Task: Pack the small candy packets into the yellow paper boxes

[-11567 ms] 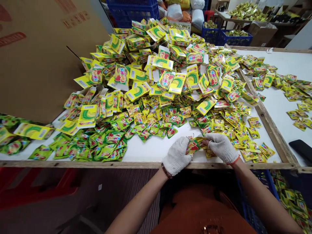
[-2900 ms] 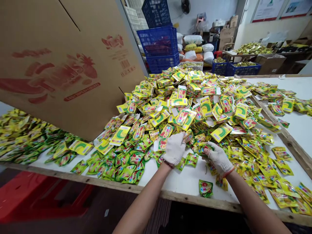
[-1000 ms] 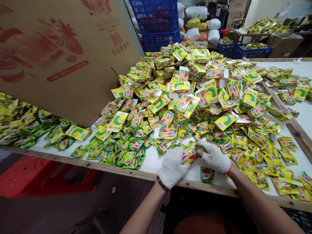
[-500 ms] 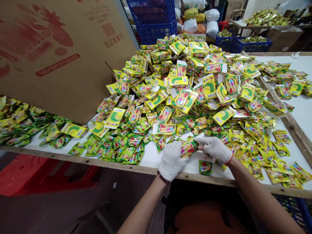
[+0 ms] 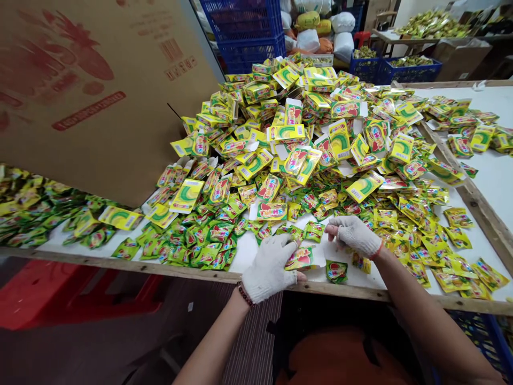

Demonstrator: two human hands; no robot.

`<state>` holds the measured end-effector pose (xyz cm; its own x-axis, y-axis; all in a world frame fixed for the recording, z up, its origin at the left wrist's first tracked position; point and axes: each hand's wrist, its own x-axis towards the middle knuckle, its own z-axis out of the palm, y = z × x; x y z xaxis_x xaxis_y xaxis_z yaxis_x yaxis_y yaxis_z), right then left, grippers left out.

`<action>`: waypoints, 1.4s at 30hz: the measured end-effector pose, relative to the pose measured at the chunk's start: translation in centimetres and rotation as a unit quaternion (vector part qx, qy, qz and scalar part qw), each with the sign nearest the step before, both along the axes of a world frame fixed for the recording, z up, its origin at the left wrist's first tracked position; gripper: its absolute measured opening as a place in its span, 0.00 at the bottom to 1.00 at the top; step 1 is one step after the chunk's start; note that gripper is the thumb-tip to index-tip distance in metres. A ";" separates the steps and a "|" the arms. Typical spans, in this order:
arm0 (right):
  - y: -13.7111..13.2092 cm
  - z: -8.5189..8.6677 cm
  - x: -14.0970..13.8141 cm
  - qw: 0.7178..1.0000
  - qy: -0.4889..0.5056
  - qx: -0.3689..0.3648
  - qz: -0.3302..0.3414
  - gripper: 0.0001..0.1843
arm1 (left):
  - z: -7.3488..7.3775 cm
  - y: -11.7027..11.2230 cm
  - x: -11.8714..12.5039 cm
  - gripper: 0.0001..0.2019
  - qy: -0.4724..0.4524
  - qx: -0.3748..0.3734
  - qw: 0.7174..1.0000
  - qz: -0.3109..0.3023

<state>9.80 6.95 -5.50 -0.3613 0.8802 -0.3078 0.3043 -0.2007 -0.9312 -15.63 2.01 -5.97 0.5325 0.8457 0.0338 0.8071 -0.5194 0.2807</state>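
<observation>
My left hand (image 5: 269, 267), in a white glove, rests at the table's front edge with thumb and fingers spread apart. Between them lies a printed candy box (image 5: 301, 258), its white end flap open towards the right. My right hand (image 5: 355, 236), also gloved, hovers over the table with its bare fingertips slightly apart. They are beside the right edge of a green sachet (image 5: 313, 231); I see no grip on it. Another green sachet (image 5: 335, 271) lies below, and a yellow sachet (image 5: 361, 262) is under the right wrist.
A big heap of yellow-green boxes (image 5: 286, 132) covers the back of the table. Green sachets (image 5: 208, 243) are piled on the left, yellow ones (image 5: 427, 240) on the right. A large carton (image 5: 112, 133) stands back left. Wooden strips (image 5: 484, 214) edge the table; a red stool (image 5: 36, 294) is below.
My left hand has loosened from the box and moved left; the box has gone from tilted between both hands to lying low. The right hand has drawn away from it, up and right.
</observation>
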 end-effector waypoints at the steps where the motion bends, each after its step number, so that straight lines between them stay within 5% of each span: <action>1: 0.3 -0.6 -0.4 0.998 -0.037 0.049 -0.026 0.16 | 0.0 0.2 -0.1 0.32 -0.016 0.011 1.000 -0.002; 5: 1.0 -2.1 -2.8 0.947 -0.249 0.203 -0.012 0.08 | 0.0 2.2 0.7 0.12 -0.055 0.040 0.995 0.067; 9: 0.8 -1.9 -4.2 0.907 -0.375 0.189 0.021 0.15 | 0.1 6.2 3.3 0.10 0.053 0.033 0.986 0.153; 13: 0.4 -1.2 -3.7 0.909 -0.376 0.178 0.039 0.10 | 0.1 9.3 5.3 0.16 0.122 0.001 0.956 0.266; 16: 0.2 -0.7 -3.4 0.909 -0.376 0.173 0.051 0.18 | 0.2 10.0 4.8 0.12 0.096 -0.019 0.956 0.277; 20: 0.3 0.1 -3.6 0.891 -0.412 0.163 0.096 0.16 | 0.2 8.9 2.9 0.11 -0.046 0.002 0.963 0.265; 23: 0.4 0.3 -3.7 0.889 -0.412 0.171 0.103 0.13 | -0.4 7.5 2.1 0.13 -0.191 -0.012 0.937 0.292; 26: 0.3 -0.3 -3.3 0.906 -0.379 0.172 0.079 0.12 | -1.0 6.4 2.1 0.15 -0.311 -0.018 0.895 0.320; 30: 0.3 -1.5 -2.2 0.963 -0.232 0.136 -0.004 0.22 | -1.1 5.4 2.9 0.16 -0.463 -0.052 0.820 0.333; 33: 0.4 -1.6 -0.9 0.991 -0.084 0.106 -0.023 0.15 | -0.7 4.5 3.7 0.21 -0.562 -0.147 0.744 0.330; 36: 0.7 -1.2 -0.2 0.987 -0.010 0.160 0.033 0.08 | -0.6 3.5 4.6 0.25 -0.593 -0.255 0.704 0.296; 39: 0.9 -1.3 -0.4 0.965 -0.025 0.244 0.089 0.08 | -0.8 2.8 5.5 0.23 -0.566 -0.337 0.716 0.232; 42: 0.8 -1.9 -1.0 0.952 -0.067 0.297 -0.006 0.10 | -1.2 2.5 6.3 0.22 -0.579 -0.357 0.699 0.219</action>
